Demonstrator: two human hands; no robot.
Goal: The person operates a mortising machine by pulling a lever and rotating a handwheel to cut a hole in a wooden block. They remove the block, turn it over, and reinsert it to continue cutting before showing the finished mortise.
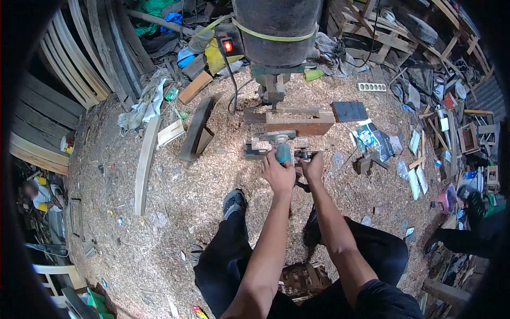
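Observation:
A reddish-brown wooden block [300, 123] lies clamped on the table of a mortising machine [276, 42], below its metal tool head [272, 94]. My left hand [279, 174] is closed round a teal rounded handle [283, 154] on the near side of the clamp. Just to its right, my right hand [313, 168] has its fingers curled at a dark metal handle [304, 155]. The fingers partly hide both grips. A slot shows in the top of the block, and the tool head stands behind and left of its middle.
A red switch [228, 46] glows on the machine. Wood shavings cover the floor. Curved planks [146, 165] and a dark beam [196, 127] lie left. A dark board [349, 111], a power strip [371, 87] and a plastic packet [367, 135] lie right. Other people appear at both edges.

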